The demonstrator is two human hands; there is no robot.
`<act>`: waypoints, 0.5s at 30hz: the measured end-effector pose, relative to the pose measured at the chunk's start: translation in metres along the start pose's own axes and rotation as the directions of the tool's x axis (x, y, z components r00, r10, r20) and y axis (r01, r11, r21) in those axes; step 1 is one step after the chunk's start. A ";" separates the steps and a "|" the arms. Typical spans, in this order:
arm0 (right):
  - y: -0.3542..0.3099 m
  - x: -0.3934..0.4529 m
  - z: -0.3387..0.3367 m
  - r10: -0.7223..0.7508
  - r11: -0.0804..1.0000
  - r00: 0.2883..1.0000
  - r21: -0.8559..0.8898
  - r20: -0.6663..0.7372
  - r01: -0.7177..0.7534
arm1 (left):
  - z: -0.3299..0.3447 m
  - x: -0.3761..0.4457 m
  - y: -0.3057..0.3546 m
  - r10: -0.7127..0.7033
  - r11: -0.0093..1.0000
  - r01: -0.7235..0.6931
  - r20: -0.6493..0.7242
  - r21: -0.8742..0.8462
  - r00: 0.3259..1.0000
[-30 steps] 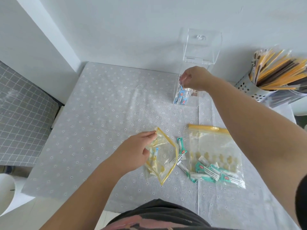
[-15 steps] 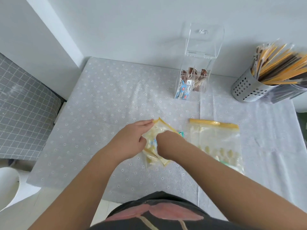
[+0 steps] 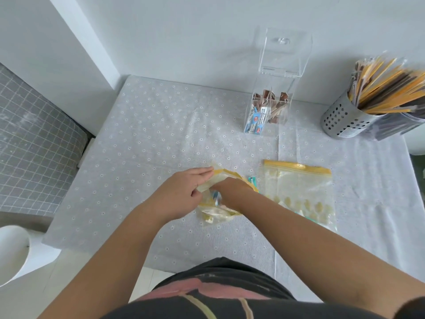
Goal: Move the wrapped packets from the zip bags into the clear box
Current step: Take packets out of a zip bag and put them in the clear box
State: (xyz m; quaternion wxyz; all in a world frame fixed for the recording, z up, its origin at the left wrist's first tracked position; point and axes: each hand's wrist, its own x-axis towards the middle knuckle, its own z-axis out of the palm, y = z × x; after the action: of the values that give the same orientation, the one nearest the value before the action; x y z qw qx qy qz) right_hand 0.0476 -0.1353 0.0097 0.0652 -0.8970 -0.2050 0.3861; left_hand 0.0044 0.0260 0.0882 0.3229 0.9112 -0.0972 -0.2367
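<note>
While the left hand [image 3: 184, 192] pinches the small yellow-edged zip bag [image 3: 218, 210] agape, the right hand [image 3: 232, 188], fingers hidden inside, has the tall clear acrylic box [image 3: 266, 116] at one o'clock.

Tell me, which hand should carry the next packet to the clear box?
Probably the right hand: it is already reaching into the small zip bag, and the clear box stands on its side. The left hand pinches the bag's rim open.
</note>
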 end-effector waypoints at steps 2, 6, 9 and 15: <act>0.004 0.001 0.002 -0.038 0.999 0.999 0.006 -0.013 0.038 | 0.001 0.001 -0.001 0.005 1.000 -0.005 0.003 -0.004 1.000; 0.007 -0.003 0.005 -0.078 0.996 0.997 0.040 -0.019 0.079 | 0.003 0.001 -0.001 0.001 1.000 -0.001 0.009 0.000 1.000; 0.006 -0.009 0.004 -0.140 0.989 0.990 -0.054 -0.028 0.139 | 0.002 0.002 -0.003 -0.004 1.000 0.004 0.013 0.010 1.000; -0.005 -0.020 -0.007 -0.148 0.959 0.989 -0.240 0.033 0.151 | 0.000 0.006 -0.006 -0.025 1.000 0.025 0.024 -0.005 0.999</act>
State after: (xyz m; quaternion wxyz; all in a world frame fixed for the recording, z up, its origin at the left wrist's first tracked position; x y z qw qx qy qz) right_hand 0.0388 -0.1386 0.0291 -0.0172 -0.8774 -0.3181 0.3586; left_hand 0.0092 0.0288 0.0820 0.3214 0.9085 -0.0889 -0.2519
